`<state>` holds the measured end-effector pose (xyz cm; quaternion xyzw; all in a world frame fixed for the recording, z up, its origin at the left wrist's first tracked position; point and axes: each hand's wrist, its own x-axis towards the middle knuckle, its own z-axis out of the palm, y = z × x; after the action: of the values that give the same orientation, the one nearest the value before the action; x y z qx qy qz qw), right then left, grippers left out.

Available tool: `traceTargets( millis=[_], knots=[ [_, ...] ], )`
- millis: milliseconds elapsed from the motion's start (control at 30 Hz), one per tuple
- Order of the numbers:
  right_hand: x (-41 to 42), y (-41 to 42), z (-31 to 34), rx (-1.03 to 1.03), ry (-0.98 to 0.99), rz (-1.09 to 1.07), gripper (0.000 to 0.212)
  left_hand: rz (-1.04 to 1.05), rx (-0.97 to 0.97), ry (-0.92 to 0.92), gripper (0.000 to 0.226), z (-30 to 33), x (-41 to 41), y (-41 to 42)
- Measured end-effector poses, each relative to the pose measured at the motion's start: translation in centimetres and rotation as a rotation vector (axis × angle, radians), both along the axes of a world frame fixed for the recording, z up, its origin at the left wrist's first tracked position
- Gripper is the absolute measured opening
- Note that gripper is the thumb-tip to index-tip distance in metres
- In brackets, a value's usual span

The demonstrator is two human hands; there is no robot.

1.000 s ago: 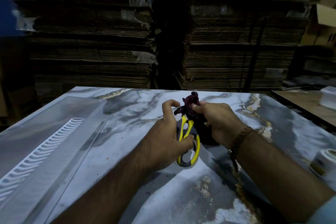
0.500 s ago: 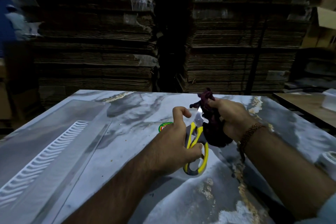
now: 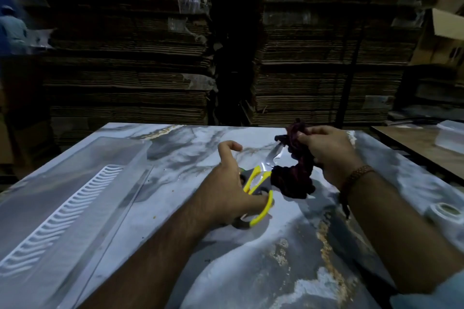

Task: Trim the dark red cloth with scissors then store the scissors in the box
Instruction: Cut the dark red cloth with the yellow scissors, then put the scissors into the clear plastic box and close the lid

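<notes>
Yellow-handled scissors [image 3: 259, 190] are in my left hand [image 3: 227, 188] over the middle of the marble-patterned table [image 3: 251, 271]. Their blades are spread apart and point toward the dark red cloth [image 3: 296, 173]. My right hand [image 3: 326, 150] pinches the bunched cloth at its top, and the cloth hangs down against the blades. A clear plastic box [image 3: 75, 195] with a white wavy pattern lies on the table's left side, apart from both hands.
Tall stacks of flattened cardboard [image 3: 150, 70] fill the dark background. A roll of tape [image 3: 443, 212] sits at the table's right edge. A second table [image 3: 421, 143] with a clear container stands at the far right. A person [image 3: 11, 27] is at the far left.
The scissor blades have spread apart and swung right toward the cloth. My right hand has carried the cloth up and to the right.
</notes>
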<state>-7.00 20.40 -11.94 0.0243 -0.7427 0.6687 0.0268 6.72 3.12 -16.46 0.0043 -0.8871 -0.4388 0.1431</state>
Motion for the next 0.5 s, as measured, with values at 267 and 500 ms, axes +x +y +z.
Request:
traceTargets(
  millis=[267, 500],
  knots=[
    [7.0, -1.3, 1.2, 0.362, 0.231, -0.153, 0.012, 0.284, -0.065, 0.057, 0.044, 3.3, 1.9, -1.8],
    [11.5, -0.2, 1.9, 0.967, 0.103, 0.013, 0.044, 0.420, -0.097, 0.021, 0.030, 10.1, 9.3, -7.7]
  ],
)
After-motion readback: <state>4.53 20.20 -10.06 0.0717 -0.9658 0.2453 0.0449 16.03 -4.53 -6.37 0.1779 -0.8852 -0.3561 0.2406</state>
